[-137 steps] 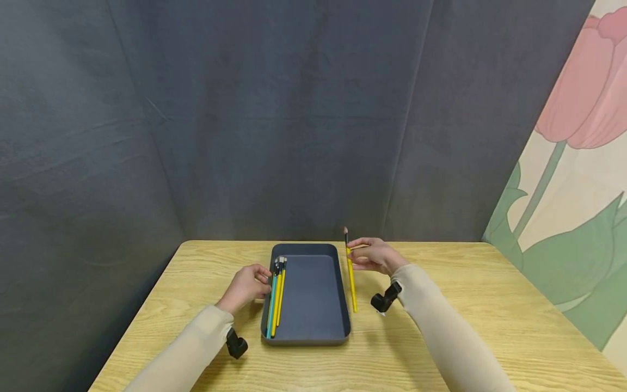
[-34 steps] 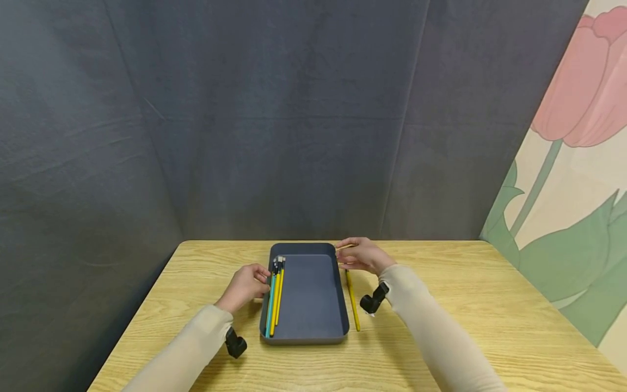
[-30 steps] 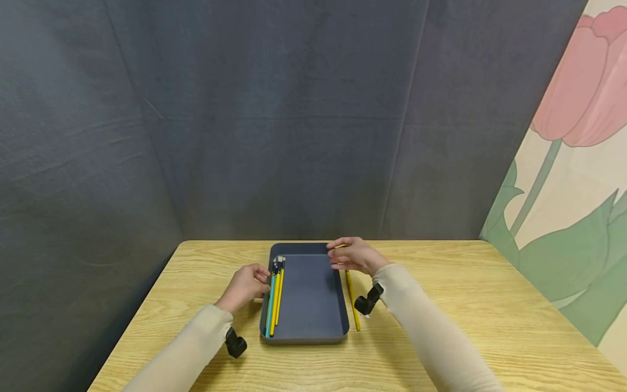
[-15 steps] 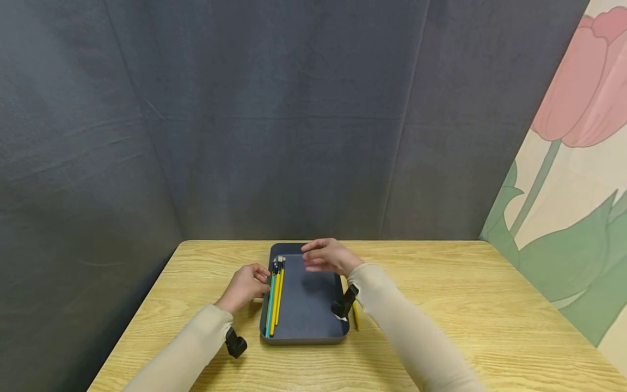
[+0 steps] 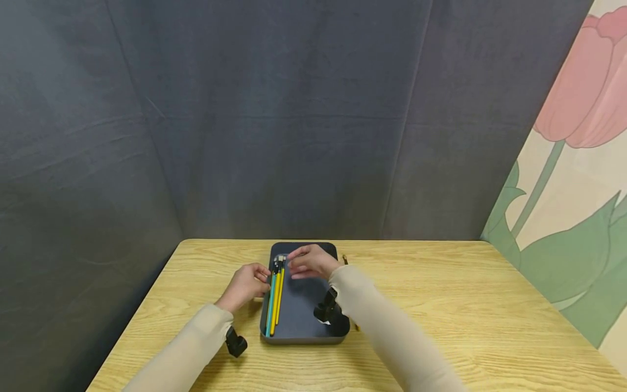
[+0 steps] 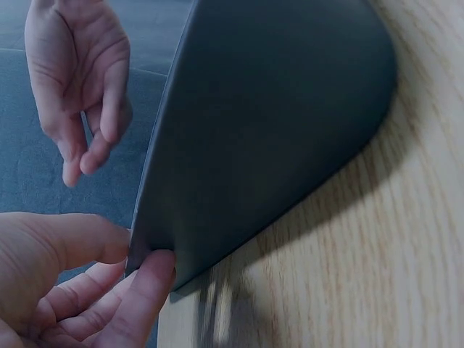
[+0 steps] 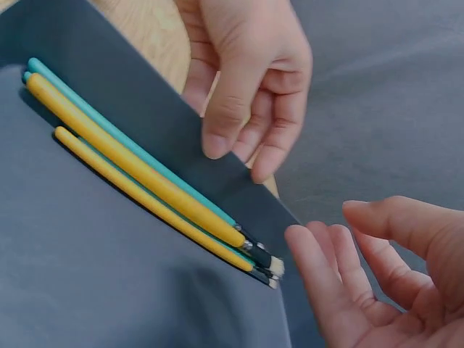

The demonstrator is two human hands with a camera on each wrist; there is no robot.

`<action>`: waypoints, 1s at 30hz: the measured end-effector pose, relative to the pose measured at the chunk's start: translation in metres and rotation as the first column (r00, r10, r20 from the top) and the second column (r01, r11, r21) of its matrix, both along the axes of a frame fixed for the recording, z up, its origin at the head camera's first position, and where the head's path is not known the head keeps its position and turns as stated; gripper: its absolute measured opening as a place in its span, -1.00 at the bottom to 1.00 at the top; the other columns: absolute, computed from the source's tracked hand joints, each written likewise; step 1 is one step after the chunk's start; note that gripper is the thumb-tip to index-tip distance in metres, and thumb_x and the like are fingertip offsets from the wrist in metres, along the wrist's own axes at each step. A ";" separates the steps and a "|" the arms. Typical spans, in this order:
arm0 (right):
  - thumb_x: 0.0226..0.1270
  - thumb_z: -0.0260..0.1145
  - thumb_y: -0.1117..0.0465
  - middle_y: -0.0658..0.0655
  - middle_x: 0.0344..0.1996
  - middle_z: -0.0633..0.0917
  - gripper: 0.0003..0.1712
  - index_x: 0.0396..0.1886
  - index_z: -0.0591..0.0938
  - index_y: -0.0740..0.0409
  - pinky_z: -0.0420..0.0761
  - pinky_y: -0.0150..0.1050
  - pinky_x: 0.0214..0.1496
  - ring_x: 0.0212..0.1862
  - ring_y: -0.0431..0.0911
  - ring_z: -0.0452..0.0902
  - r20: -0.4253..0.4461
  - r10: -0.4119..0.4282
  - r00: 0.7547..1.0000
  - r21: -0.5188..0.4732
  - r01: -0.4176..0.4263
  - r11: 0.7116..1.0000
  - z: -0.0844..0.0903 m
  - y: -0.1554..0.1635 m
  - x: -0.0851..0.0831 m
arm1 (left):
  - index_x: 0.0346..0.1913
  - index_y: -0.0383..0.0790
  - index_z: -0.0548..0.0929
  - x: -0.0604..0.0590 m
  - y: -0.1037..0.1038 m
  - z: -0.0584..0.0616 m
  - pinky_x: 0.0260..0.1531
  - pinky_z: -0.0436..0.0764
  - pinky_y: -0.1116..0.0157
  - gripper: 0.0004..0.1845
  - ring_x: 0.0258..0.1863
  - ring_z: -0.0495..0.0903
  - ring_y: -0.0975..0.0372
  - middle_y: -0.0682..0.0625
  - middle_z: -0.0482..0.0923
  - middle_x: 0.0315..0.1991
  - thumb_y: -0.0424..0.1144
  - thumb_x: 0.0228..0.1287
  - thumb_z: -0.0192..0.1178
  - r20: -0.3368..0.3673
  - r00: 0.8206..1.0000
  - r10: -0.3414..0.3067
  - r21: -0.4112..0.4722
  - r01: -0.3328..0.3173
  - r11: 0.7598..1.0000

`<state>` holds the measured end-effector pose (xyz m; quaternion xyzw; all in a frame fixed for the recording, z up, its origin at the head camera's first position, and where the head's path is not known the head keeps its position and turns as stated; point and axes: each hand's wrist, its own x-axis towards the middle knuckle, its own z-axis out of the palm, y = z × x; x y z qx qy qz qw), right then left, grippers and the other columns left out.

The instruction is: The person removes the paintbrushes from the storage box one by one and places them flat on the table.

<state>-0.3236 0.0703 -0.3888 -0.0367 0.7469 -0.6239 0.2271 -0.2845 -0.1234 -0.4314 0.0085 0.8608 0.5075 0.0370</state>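
Observation:
A shallow dark grey tray (image 5: 306, 326) lies on the table. Along its left side rest several paintbrushes (image 5: 280, 302), yellow and teal, bristles toward the far end. My left hand (image 5: 246, 284) pinches the tray's left rim between thumb and fingers, as the left wrist view shows at the tray wall (image 6: 268, 130). Over the tray, my right hand (image 5: 313, 262) has its fingers apart with nothing between them. In the right wrist view its fingers (image 7: 319, 275) are close to the brush bristles (image 7: 276, 267). Another paintbrush (image 5: 345, 259) lies right of the tray, mostly hidden by the right sleeve.
Wood-grain tabletop (image 5: 470, 316) surrounds the tray. A dark grey curtain (image 5: 294, 120) hangs behind the table. At the right is a wall painted with a pink tulip (image 5: 570, 92). Each wrist carries a small black camera (image 5: 236, 343).
Seconds ago my right hand held a yellow paintbrush right of the tray; it let go there and has moved left over the tray to the brush tips. My left hand stays at the rim.

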 end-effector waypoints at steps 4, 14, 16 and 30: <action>0.30 0.25 0.41 0.43 0.00 0.63 -0.65 0.08 0.56 0.39 0.66 0.00 0.05 -0.12 0.11 0.69 0.023 -0.002 1.000 0.017 0.001 1.000 -0.005 -0.008 0.001 | -0.13 -0.39 0.61 0.000 0.000 0.000 -0.47 0.71 0.28 -0.68 -0.44 0.56 0.18 -0.14 0.54 -0.31 -0.57 -0.02 0.29 -0.002 1.000 -0.002 0.000 0.002 1.000; 0.25 0.25 0.46 0.27 -0.32 0.70 -0.68 0.02 0.58 0.43 0.72 -0.06 -0.06 -0.44 -0.12 0.61 0.045 0.004 0.999 0.056 -0.006 0.998 -0.025 -0.025 0.003 | -0.11 -0.41 0.60 0.002 0.000 0.002 -0.46 0.71 0.27 -0.68 -0.45 0.57 0.18 -0.16 0.55 -0.30 -0.56 -0.01 0.28 -0.004 1.000 -0.002 0.005 0.002 1.000; 0.24 0.26 0.47 0.20 -0.40 0.68 -0.68 0.00 0.59 0.42 0.73 -0.07 -0.09 -0.47 -0.13 0.60 0.045 -0.009 0.999 0.062 0.006 0.998 -0.028 -0.028 0.002 | -0.10 -0.42 0.60 0.002 -0.001 0.002 -0.46 0.72 0.26 -0.68 -0.45 0.57 0.18 -0.17 0.54 -0.30 -0.56 0.00 0.27 -0.006 1.000 -0.006 0.002 0.006 1.000; 0.17 0.32 0.47 0.15 -0.52 0.65 -0.80 -0.18 0.65 0.37 0.75 -0.11 -0.23 -0.54 -0.13 0.57 0.054 -0.082 0.995 0.146 0.073 0.987 -0.037 -0.041 0.000 | -0.10 -0.42 0.60 0.003 0.000 0.004 -0.44 0.73 0.23 -0.68 -0.47 0.57 0.20 -0.15 0.54 -0.33 -0.57 0.00 0.28 -0.002 1.000 -0.005 0.011 0.005 1.000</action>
